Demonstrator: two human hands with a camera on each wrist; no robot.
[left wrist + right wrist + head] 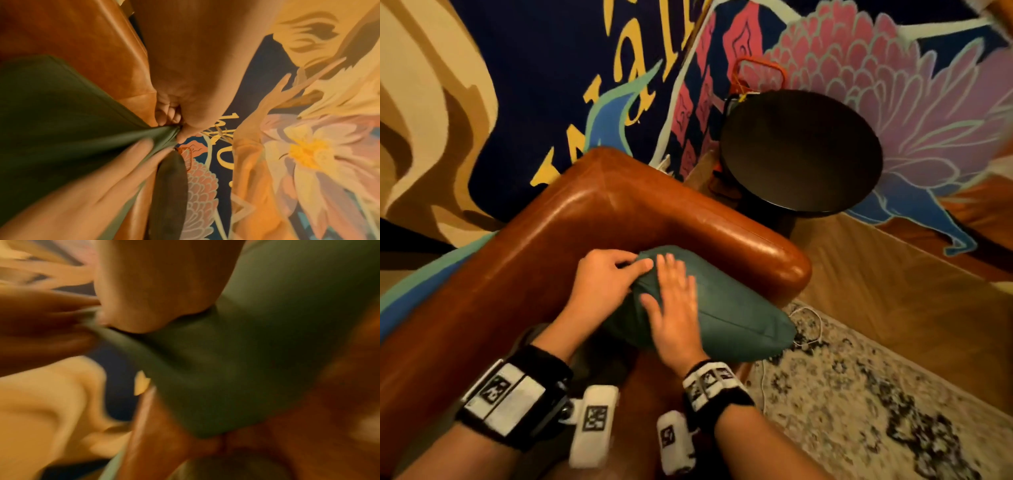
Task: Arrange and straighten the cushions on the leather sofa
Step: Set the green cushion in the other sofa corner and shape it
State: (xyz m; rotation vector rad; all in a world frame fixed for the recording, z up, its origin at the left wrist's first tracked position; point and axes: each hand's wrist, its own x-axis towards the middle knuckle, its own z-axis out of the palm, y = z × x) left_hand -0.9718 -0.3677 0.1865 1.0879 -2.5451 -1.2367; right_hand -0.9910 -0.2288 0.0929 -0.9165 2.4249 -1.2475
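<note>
Green cushion (709, 308) propped against leather sofa (592, 212) arm: corner pinched by left hand (602, 277), face under flat, straight-fingered right hand (671, 308). Straightening apparently midway; final seating outstanding.

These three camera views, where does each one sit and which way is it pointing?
Head: worn on the head, looking down at the green cushion in the sofa corner; both forearms, left hand and right hand show.
Left wrist: looks along the left hand, whose fingers pinch the cushion's corner; the right hand's blurred fingers also show.
Right wrist: blurry, looks along the right hand lying on the cushion.
Shared: all three show the cushion and brown leather.
</note>
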